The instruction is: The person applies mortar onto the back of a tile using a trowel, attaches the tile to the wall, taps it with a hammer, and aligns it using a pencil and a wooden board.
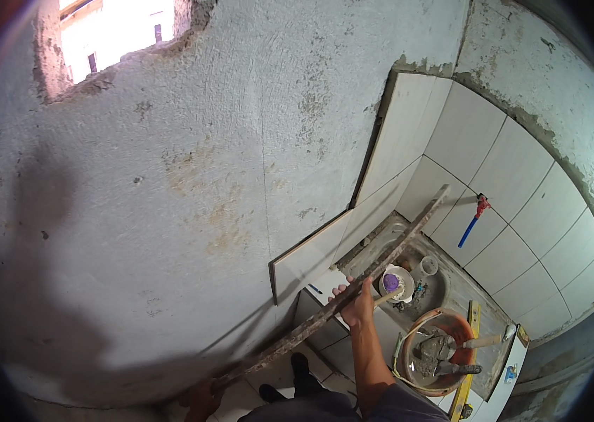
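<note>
A long, narrow, mortar-stained straight bar (297, 335) slants from the floor area at lower left up over the sink. My right hand (357, 304) is closed around its middle, the fingers showing on the far side. Near the bar's lower end my left hand (204, 399) grips it, dim in shadow and partly cut off by the bottom edge. The bar's upper end reaches in front of the white wall tiles (437, 172). Its material is hard to make out under the dirt.
A bucket (404, 366) with mortar and trowels stands right of my forearm, beside a yellow spirit level (462, 394). The dusty sink (444, 257) holds a white bowl (407, 281) with something purple. A red tap (482, 204) with a blue tube juts from the tiles. The plastered wall (191, 176) rises at left.
</note>
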`<action>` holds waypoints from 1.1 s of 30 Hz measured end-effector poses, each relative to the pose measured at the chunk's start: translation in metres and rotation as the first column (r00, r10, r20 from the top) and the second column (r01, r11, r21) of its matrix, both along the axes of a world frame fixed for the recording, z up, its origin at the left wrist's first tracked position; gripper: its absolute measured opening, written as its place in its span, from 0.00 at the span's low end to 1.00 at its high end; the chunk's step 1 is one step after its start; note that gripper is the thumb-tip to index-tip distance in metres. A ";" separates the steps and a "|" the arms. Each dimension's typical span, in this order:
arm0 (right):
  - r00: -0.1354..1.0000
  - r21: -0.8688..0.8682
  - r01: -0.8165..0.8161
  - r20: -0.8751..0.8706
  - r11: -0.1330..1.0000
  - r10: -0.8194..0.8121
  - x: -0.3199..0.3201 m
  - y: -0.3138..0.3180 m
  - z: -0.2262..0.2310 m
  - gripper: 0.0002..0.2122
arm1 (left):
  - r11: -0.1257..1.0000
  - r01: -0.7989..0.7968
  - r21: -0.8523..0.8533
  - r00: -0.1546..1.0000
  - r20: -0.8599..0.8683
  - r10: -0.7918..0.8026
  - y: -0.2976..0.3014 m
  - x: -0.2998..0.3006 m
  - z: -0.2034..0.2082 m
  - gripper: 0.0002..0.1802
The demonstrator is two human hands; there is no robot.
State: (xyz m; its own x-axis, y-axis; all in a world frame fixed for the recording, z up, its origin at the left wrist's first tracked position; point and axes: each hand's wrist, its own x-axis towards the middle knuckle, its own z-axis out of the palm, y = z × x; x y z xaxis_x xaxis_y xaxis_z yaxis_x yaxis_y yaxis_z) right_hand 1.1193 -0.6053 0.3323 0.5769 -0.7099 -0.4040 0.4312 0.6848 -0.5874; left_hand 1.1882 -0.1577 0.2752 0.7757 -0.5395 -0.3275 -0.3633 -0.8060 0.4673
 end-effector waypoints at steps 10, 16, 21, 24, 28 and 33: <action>0.847 -0.353 0.231 -0.386 0.907 -0.366 0.062 -0.127 -0.078 0.20 | 0.986 0.073 -0.148 0.988 0.145 -0.051 -0.094 0.025 0.049 0.18; 0.878 -0.459 0.340 -0.158 0.820 -0.453 0.096 -0.164 -0.088 0.18 | 0.962 0.041 -0.269 0.938 0.343 0.056 -0.128 0.040 0.040 0.16; 0.897 -0.473 0.288 -0.170 0.832 -0.407 0.112 -0.196 -0.104 0.14 | 0.966 -0.009 -0.259 0.811 0.564 0.159 -0.142 0.046 0.039 0.13; 0.924 -0.430 0.256 -0.154 0.866 -0.350 0.117 -0.210 -0.109 0.08 | 0.965 -0.084 -0.248 0.777 0.590 0.220 -0.150 0.049 0.050 0.12; 0.915 -0.395 0.252 -0.200 0.884 -0.350 0.122 -0.219 -0.103 0.05 | 0.969 -0.136 -0.205 0.755 0.612 0.235 -0.159 0.056 0.060 0.12; 0.933 -0.389 0.191 -0.214 0.901 -0.290 0.120 -0.214 -0.085 0.12 | 0.936 -0.041 -0.349 0.627 0.720 0.296 -0.149 0.053 0.053 0.11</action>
